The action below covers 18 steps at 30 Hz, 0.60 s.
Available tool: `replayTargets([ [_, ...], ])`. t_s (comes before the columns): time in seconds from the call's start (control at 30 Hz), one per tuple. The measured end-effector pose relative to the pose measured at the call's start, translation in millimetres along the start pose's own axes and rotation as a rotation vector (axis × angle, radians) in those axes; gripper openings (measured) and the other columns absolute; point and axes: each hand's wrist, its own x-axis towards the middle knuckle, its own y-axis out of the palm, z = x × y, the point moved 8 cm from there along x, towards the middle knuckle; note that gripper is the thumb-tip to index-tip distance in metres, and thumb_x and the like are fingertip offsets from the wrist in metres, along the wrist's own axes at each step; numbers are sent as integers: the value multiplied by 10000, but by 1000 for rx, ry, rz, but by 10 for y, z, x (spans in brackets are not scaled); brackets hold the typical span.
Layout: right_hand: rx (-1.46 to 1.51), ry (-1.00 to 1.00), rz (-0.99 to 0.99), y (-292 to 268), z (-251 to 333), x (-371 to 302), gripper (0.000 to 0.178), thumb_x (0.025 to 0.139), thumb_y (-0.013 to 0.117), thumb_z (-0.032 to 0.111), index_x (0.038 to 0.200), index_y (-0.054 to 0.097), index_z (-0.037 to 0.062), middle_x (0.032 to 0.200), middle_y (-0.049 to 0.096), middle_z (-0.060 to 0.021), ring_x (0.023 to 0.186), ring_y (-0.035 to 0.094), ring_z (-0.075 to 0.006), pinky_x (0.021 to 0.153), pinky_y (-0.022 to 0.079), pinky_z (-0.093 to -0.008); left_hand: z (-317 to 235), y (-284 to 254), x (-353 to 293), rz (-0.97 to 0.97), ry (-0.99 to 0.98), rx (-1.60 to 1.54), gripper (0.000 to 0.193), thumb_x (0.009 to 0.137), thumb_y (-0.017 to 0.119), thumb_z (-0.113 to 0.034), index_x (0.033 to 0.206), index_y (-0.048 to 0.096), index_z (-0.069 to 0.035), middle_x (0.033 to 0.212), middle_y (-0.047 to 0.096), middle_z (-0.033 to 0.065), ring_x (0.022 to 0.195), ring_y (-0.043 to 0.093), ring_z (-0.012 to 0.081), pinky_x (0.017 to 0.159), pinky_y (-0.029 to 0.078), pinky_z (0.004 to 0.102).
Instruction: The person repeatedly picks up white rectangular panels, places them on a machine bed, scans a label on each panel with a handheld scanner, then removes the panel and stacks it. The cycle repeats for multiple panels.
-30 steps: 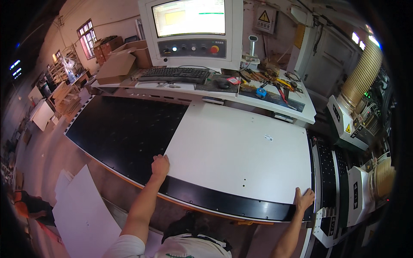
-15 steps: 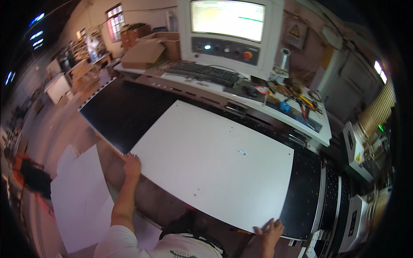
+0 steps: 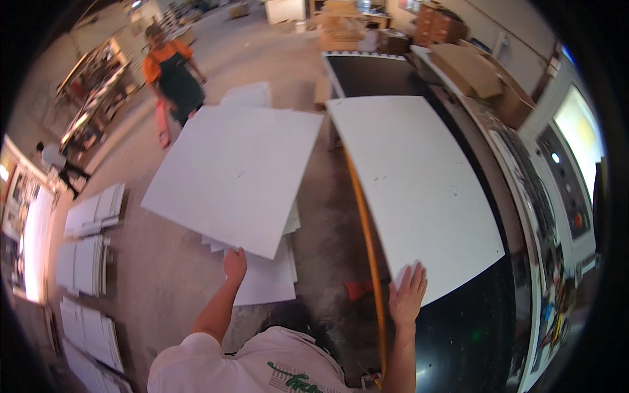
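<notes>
A large white panel [image 3: 413,177] with small holes and a label lies on the black machine bed [image 3: 472,327] at my right. My right hand [image 3: 407,296] rests flat on its near left corner, fingers stretched out. To the left, another white panel [image 3: 239,164] lies askew on top of a stack of white sheets [image 3: 265,281]. My left hand [image 3: 234,265] is closed at the near edge of that upper panel, and its fingertips are partly hidden there.
Along the right stand a control cabinet [image 3: 557,157] and a bench with cardboard boxes [image 3: 468,69]. Several stacks of white boards [image 3: 82,265] stand on the floor at far left. A person in an orange shirt and dark apron [image 3: 177,82] stands beyond the left stack.
My view has swung left, bringing the floor stack to the middle. My left hand has left the panel on the bed and reached the stacked panel; my right hand remains at the bed panel's corner.
</notes>
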Motion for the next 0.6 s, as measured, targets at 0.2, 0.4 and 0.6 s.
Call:
replayTargets([
  [0.2,-114,-33,-67,672,399,1321,654,929,675,243,1463,415,-31,1577,305,-270,1447,292,-481,1186,278,-562,1214,374,919,181,-498,-462,754,934,584,-606,1001,638,143,823,700,273,563,624,303,519,472,434],
  [0.4,-206,3,-30,1178,559,2281,619,972,622,263,1474,414,-32,1567,320,-279,1438,311,-465,1189,287,-530,1494,455,1596,129,-767,-887,685,919,606,-634,885,631,49,621,586,107,426,428,157,373,331,330],
  [0.6,-381,58,57,1196,992,2500,578,969,599,184,1457,418,-68,1574,310,-277,1448,296,-468,1206,256,-527,1644,423,1678,161,-823,-852,559,909,681,-565,733,504,-65,567,419,0,417,368,142,372,312,333],
])
